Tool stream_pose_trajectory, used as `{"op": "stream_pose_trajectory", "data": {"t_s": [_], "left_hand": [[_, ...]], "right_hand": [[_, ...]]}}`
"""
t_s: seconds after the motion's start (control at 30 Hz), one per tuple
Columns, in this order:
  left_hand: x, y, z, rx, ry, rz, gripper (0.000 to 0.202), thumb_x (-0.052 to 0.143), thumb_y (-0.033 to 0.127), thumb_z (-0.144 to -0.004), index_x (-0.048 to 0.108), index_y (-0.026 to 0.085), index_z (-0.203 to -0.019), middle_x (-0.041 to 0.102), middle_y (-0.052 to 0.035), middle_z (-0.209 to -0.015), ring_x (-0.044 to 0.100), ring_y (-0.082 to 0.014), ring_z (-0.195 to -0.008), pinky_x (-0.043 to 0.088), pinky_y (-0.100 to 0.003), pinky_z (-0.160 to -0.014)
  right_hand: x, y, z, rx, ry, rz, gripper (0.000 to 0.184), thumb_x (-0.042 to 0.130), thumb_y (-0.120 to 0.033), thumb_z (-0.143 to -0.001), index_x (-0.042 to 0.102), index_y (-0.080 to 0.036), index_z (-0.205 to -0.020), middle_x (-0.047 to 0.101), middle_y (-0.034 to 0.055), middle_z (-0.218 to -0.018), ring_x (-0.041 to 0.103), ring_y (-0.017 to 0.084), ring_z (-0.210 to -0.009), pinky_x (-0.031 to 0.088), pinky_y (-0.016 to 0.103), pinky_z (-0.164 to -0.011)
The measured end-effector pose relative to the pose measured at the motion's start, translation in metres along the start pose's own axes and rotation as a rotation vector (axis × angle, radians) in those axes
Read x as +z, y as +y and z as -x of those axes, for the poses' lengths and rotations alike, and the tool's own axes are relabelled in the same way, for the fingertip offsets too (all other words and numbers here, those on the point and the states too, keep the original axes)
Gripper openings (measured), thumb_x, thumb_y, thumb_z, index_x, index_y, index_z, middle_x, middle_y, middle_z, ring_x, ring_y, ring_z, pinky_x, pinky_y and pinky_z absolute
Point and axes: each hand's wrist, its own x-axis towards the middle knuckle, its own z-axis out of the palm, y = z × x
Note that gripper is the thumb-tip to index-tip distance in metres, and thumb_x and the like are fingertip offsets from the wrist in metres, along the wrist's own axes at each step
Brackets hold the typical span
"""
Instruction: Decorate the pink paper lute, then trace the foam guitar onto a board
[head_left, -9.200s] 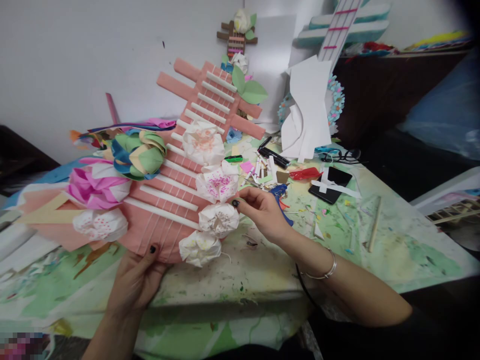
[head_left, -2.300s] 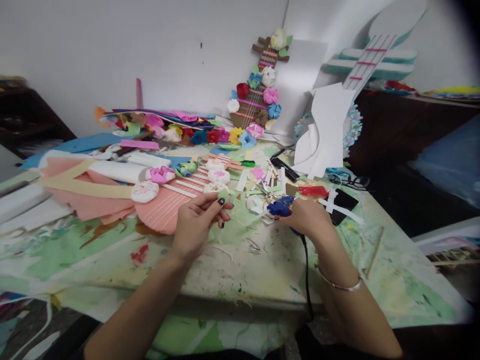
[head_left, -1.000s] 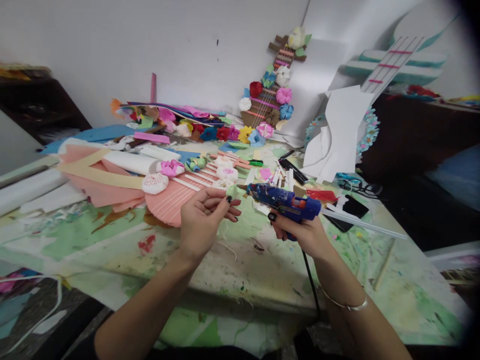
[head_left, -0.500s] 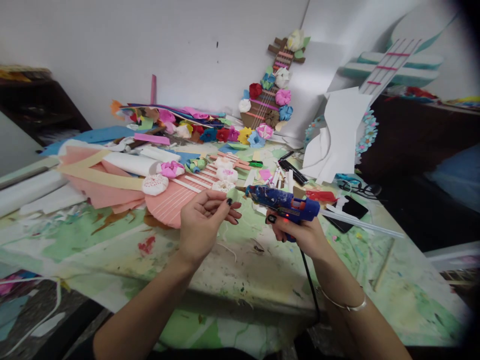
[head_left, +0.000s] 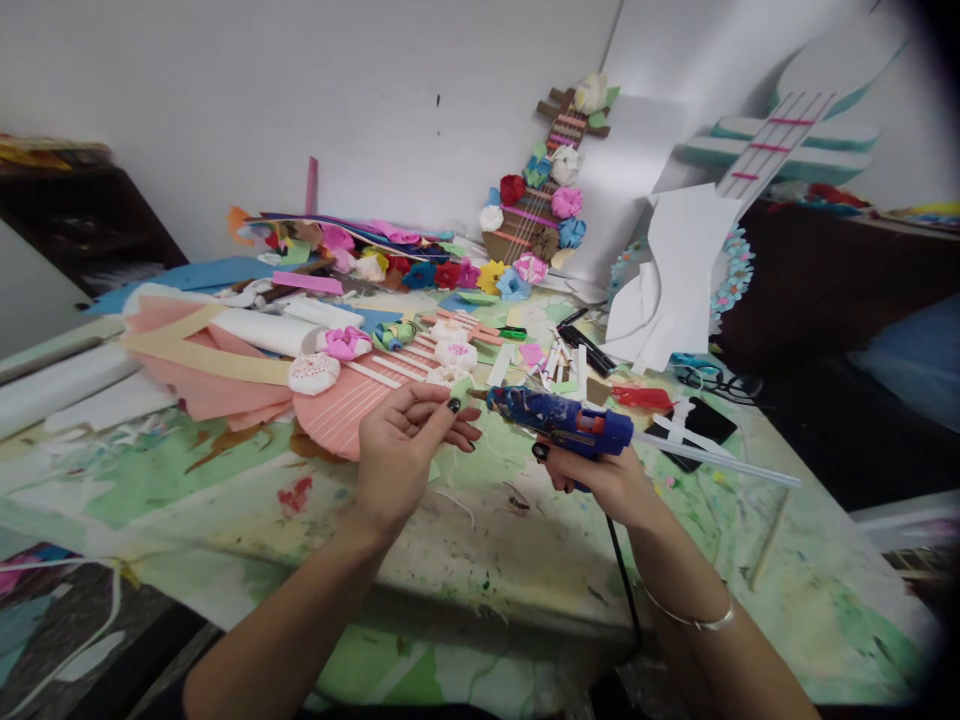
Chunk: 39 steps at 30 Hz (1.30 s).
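Note:
Between thumb and fingers, my left hand (head_left: 405,445) pinches a small pale green paper leaf (head_left: 462,388). My right hand (head_left: 600,475) is wrapped round the handle of a blue hot glue gun (head_left: 559,415), whose nozzle points left and reaches the leaf or very close to it; I cannot tell if they touch. A clear glue stick (head_left: 727,463) sticks out of the gun's back. Just behind my left hand lies a pink paper guitar (head_left: 337,410) with white strings, trimmed with paper flowers such as a magenta one (head_left: 346,343).
A brown guitar with paper flowers (head_left: 525,215) leans on the wall. White cut-out sheets (head_left: 686,270) stand at the right, near glasses (head_left: 720,380) and a black phone-like slab (head_left: 694,430). Black markers (head_left: 585,345) and paper scraps lie mid-table. The gun's black cord (head_left: 624,575) hangs over the front edge.
The glue gun has shifted slightly left and down, its nozzle now closer over the leaf. My left hand keeps its pinch. The whole view has tilted a little.

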Motion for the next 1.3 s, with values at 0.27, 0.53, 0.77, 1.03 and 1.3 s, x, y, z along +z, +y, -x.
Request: {"op": "stream_pose_trajectory", "data": {"t_s": [0.27, 0.53, 0.77, 1.03, 1.3], "left_hand": [[-0.001, 0.000, 0.000, -0.006, -0.001, 0.009, 0.023, 0.073, 0.026, -0.069, 0.058, 0.014, -0.082, 0.069, -0.0040, -0.057, 0.069, -0.0195, -0.057, 0.054, -0.024, -0.049], [0.000, 0.002, 0.000, -0.026, -0.004, 0.052, 0.021, 0.072, 0.022, -0.068, 0.059, 0.013, -0.082, 0.071, -0.0063, -0.061, 0.066, -0.0155, -0.050, 0.052, -0.022, -0.046], [0.003, 0.007, 0.002, -0.089, -0.001, 0.125, 0.020, 0.071, 0.020, -0.065, 0.058, 0.013, -0.079, 0.072, -0.0085, -0.063, 0.065, -0.0144, -0.048, 0.049, -0.019, -0.043], [0.005, 0.008, 0.003, -0.102, -0.042, 0.147, 0.019, 0.071, 0.019, -0.066, 0.059, 0.012, -0.079, 0.072, -0.0074, -0.061, 0.064, -0.0125, -0.046, 0.047, -0.017, -0.042], [0.006, 0.008, 0.005, -0.089, -0.035, 0.118, 0.020, 0.072, 0.020, -0.066, 0.059, 0.012, -0.079, 0.072, -0.0074, -0.061, 0.064, -0.0130, -0.046, 0.048, -0.018, -0.042]], "right_hand": [[-0.001, 0.000, 0.000, 0.010, 0.017, 0.024, 0.035, 0.063, -0.042, -0.078, 0.056, -0.015, -0.055, 0.053, -0.0001, -0.045, 0.048, 0.009, -0.042, 0.038, 0.022, -0.043], [-0.001, -0.005, 0.000, 0.030, 0.037, -0.013, 0.036, 0.064, -0.040, -0.076, 0.054, -0.015, -0.052, 0.052, 0.0000, -0.044, 0.048, 0.009, -0.042, 0.038, 0.022, -0.044], [-0.001, -0.006, 0.000, 0.155, -0.068, -0.150, 0.032, 0.064, -0.040, -0.073, 0.053, -0.015, -0.055, 0.052, 0.0001, -0.046, 0.046, 0.009, -0.043, 0.034, 0.022, -0.043], [-0.001, 0.000, -0.002, 0.138, -0.043, -0.268, 0.026, 0.062, -0.035, -0.072, 0.054, -0.014, -0.058, 0.052, -0.0005, -0.046, 0.047, 0.009, -0.043, 0.034, 0.023, -0.044], [0.004, 0.006, -0.003, 0.147, -0.032, -0.272, 0.029, 0.062, -0.037, -0.074, 0.054, -0.014, -0.058, 0.052, -0.0002, -0.049, 0.047, 0.009, -0.043, 0.034, 0.024, -0.045]]}}
